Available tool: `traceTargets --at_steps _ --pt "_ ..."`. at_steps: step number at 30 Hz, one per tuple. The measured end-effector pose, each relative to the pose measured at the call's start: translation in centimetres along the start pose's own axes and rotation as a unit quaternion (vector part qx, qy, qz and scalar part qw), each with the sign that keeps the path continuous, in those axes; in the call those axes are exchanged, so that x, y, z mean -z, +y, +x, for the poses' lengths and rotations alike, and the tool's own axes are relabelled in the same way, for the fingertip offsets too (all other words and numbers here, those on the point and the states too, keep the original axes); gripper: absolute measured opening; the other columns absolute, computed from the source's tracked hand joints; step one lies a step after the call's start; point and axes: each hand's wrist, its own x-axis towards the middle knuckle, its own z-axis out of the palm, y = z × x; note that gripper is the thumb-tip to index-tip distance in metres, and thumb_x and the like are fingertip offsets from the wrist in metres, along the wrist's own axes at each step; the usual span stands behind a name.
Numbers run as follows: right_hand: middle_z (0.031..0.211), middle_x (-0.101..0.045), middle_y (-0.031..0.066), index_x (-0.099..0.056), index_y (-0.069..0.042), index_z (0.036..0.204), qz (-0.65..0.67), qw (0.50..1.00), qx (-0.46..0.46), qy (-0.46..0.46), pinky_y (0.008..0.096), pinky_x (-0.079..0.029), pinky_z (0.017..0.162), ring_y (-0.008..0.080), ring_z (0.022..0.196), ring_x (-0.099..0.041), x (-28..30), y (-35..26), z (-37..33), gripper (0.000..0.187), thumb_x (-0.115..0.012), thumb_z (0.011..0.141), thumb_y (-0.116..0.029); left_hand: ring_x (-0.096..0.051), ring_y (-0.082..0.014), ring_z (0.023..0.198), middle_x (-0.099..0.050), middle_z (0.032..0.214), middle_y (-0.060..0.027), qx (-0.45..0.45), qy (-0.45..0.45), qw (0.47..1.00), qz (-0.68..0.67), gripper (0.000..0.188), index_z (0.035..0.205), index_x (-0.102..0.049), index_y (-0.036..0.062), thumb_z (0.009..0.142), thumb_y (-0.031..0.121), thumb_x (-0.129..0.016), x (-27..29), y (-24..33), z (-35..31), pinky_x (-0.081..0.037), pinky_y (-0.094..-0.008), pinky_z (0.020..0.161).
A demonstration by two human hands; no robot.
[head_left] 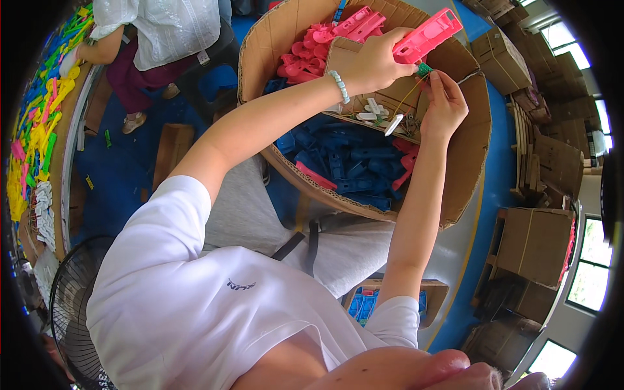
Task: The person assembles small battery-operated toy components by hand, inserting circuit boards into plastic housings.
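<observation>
Left hand [374,62] is closed around a pink plastic piece [428,34], holding it up over a big cardboard box [465,169]. Right hand [445,104] sits just below it, fingertips pinched together on a small green part [424,68] at the pink piece's lower end, with a thin wire [408,96] trailing down. Inside the box lie blue plastic pieces [344,162] and more pink ones [305,58]. Another person in a white top [166,29] sits at the upper left beside a tabletop [65,149] with colourful parts.
</observation>
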Motion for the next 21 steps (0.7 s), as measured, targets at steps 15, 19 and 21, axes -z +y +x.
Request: traceTargets --at_steps 15,19,21 --pt "0.102 -0.067 0.0090 -0.064 0.005 0.105 0.048 0.991 -0.096 -0.084 0.0286 -0.053 0.083 0.0139 0.093 -0.063 -1.7 -1.1 -1.1 0.016 -0.063 0.092 -0.005 -0.055 -0.0118 0.112 -0.059 0.122 -0.0054 0.083 0.035 0.956 -0.280 0.039 0.130 -0.052 0.0006 0.102 0.027 -0.047 -0.5 -2.0 -0.5 -0.042 -0.0282 0.098" --pt "0.101 -0.065 0.0072 -0.062 0.004 0.106 0.020 0.991 -0.105 -0.078 0.0275 -0.053 0.083 0.0127 0.092 -0.062 -2.1 -0.4 -1.3 0.017 -0.064 0.092 -0.006 -0.052 -0.0118 0.118 -0.056 0.130 -0.0059 0.119 0.024 0.948 -0.294 0.040 0.136 -0.048 0.0014 0.102 0.022 -0.045 -0.9 -0.9 -1.1 -0.040 -0.0272 0.101" --pt "0.100 -0.065 0.0075 -0.063 0.004 0.105 0.018 0.993 -0.100 -0.060 0.0278 -0.054 0.082 0.0132 0.091 -0.063 -2.1 -0.3 -1.4 0.017 -0.065 0.092 -0.006 -0.051 -0.0118 0.120 -0.056 0.132 -0.0055 0.113 0.009 0.936 -0.334 0.040 0.138 -0.047 0.0019 0.102 0.020 -0.045 -0.8 -0.8 -1.1 -0.039 -0.0272 0.102"
